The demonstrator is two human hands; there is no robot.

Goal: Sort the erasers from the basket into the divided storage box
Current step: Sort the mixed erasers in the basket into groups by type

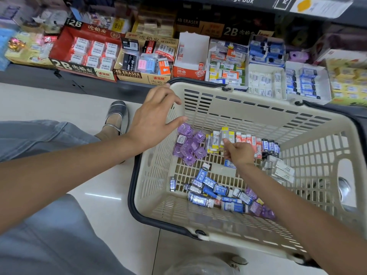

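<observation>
With the left hand [153, 118] spread open over the far-left rim of the basket [309, 124] and the right hand [239, 152] apparently pinching a yellow-banded eraser [224, 133] inside, neighbouring erasers could be dragged out and mis-sorted into the divided storage box [267, 81].

Bare forearms, no sleeves; grey-blue trousers [39, 135]; silver-grey strapped flat shoe [117, 116] left of basket [258, 116].
</observation>
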